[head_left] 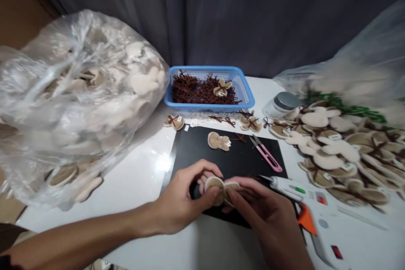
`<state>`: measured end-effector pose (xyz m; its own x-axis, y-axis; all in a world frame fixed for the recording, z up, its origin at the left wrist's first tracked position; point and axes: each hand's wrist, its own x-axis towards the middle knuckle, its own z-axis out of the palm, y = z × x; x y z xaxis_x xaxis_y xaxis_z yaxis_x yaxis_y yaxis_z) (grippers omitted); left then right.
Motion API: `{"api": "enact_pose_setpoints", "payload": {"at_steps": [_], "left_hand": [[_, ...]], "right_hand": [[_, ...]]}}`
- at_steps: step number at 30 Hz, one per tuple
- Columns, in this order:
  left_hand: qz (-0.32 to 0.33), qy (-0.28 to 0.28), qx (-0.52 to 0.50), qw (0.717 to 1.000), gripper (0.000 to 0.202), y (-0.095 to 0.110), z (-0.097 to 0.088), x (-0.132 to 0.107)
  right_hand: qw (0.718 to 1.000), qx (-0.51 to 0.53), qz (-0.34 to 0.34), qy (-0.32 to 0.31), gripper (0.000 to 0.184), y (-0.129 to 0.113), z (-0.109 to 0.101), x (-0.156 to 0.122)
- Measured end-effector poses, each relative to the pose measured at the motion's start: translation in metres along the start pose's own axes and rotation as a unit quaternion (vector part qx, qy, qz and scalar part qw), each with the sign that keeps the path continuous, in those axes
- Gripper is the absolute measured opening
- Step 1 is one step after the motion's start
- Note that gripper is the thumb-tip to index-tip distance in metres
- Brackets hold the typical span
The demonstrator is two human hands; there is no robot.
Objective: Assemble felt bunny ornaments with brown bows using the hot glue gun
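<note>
My left hand [190,192] pinches one end of a small tan and cream felt bunny piece [211,184] between thumb and fingers. The other end is gripped by my right hand [264,209], with its thumb on top; fingers hide part of the piece. Below both hands lies a black mat [193,154]. A second felt bunny piece [215,140] with a white tag rests farther up the mat. To its right are a brown cord bow [240,138] and pink-handled thread snips [267,156].
A white and orange glue gun [300,190] lies by my right hand. Behind the mat stands a blue basket [248,93] of brown bows. A big clear bag [79,105] of felt pieces fills the left. Finished-looking bunnies [335,152] pile up at right, beside a grey-lidded jar [281,104].
</note>
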<state>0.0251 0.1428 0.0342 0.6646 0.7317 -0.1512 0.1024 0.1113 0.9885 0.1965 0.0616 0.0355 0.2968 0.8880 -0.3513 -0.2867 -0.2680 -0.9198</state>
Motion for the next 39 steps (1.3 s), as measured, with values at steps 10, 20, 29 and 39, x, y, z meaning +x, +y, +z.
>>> {"api": "enact_pose_setpoints", "payload": {"at_steps": [10, 20, 29, 39], "left_hand": [[-0.016, 0.023, -0.018, 0.999, 0.03, -0.002, -0.005, 0.004], [-0.026, 0.01, -0.019, 0.999, 0.031, -0.003, -0.005, 0.009], [-0.028, 0.01, 0.0, 1.0, 0.032, 0.001, -0.005, 0.012], [0.001, -0.002, 0.04, 0.999, 0.03, 0.002, -0.002, 0.011]], "right_hand": [[0.998, 0.042, -0.012, 0.042, 0.041, 0.001, 0.003, 0.004], [0.992, 0.071, -0.108, 0.014, 0.027, 0.008, 0.0, 0.015], [0.989, -0.026, -0.146, 0.023, 0.026, 0.0, -0.004, 0.011], [0.965, -0.211, -0.143, -0.068, 0.014, -0.03, -0.011, 0.019]]}}
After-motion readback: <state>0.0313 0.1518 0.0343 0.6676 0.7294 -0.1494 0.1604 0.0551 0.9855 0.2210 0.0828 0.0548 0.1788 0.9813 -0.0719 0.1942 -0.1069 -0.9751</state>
